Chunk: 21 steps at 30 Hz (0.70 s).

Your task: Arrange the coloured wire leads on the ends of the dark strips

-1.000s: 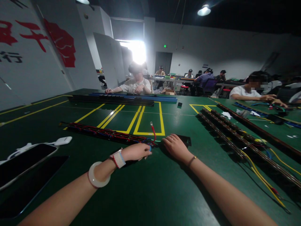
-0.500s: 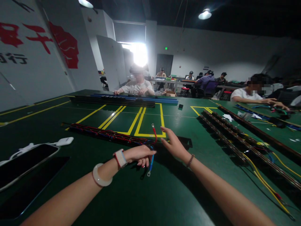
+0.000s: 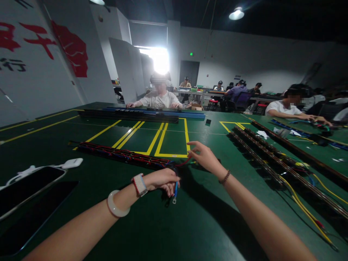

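Observation:
A long dark bar point(image 3: 122, 156) with red and blue wires along it lies crosswise on the green table in front of me. Two short cables come from its right end. My left hand point(image 3: 164, 181) is closed on the blue cable point(image 3: 176, 186), whose metal ring terminal point(image 3: 174, 199) hangs below the fingers. The red cable point(image 3: 183, 163) runs up to the fingertips of my right hand point(image 3: 202, 155), which pinches it. Those fingers hide the red cable's end. A bit of green-yellow wire shows beneath my right hand.
Two dark phone-like slabs point(image 3: 29, 192) and a white plug point(image 3: 73, 163) lie at left. Several long bars point(image 3: 261, 156) with yellow cables point(image 3: 307, 214) fill the right side. Across the table, a person point(image 3: 160, 99) sits behind black and blue bars point(image 3: 130, 115). Another person point(image 3: 288, 107) works at right.
My right hand has closed on the red cable, which stood upright and now bends right toward the fingertips. My left hand keeps its hold on the blue cable. The black piece at the bar's right end no longer shows.

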### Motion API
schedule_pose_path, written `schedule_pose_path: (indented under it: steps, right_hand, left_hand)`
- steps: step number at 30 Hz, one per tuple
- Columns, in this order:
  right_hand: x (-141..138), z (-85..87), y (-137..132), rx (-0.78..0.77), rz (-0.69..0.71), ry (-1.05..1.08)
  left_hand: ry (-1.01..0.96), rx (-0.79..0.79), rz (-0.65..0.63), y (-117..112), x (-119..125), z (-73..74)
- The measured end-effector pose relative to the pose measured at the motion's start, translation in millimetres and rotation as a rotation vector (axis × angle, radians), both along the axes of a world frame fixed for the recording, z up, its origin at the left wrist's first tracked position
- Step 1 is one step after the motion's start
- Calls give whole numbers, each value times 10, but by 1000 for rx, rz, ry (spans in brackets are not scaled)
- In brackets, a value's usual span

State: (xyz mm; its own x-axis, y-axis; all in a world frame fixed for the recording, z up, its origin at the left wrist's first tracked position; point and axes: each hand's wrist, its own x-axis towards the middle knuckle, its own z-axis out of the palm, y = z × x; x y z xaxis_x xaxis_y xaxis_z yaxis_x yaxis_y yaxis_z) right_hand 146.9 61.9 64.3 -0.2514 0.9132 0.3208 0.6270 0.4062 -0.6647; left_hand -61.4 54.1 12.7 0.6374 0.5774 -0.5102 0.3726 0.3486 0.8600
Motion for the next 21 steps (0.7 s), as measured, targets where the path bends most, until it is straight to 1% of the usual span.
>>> schedule_pose_path:
  steps: [3,5,8,10,12,16,18,21]
  right_hand:
    - [208,-40,103,-49,17,-138]
    - [291,-61,139,-56,55,-288]
    - [328,-93,142,-124,121,-500]
    - [313,-133,127,-169,156,-577]
    - [286,-188,112,-185,187,-622]
    - [232,-283,93,-147,221,-681]
    - [211,-292,83,-126,239,-693]
    - [193,-261,64,-100,291,-678]
  left_hand:
    - [-102,-54,6,8,-7,-27]
    - [-182,-113,15,1,-6,-32]
    - [-279,-194,45,-24,20,-35]
    - [-319,-216,82,-51,56,-47]
    - [-345,-218,134,-81,103,-69]
    - [-392,-226,228,-129,185,-121]
    - [-421,-239,240,-139,204,-139]
    - [-453,-257,255,-143,211,-160]
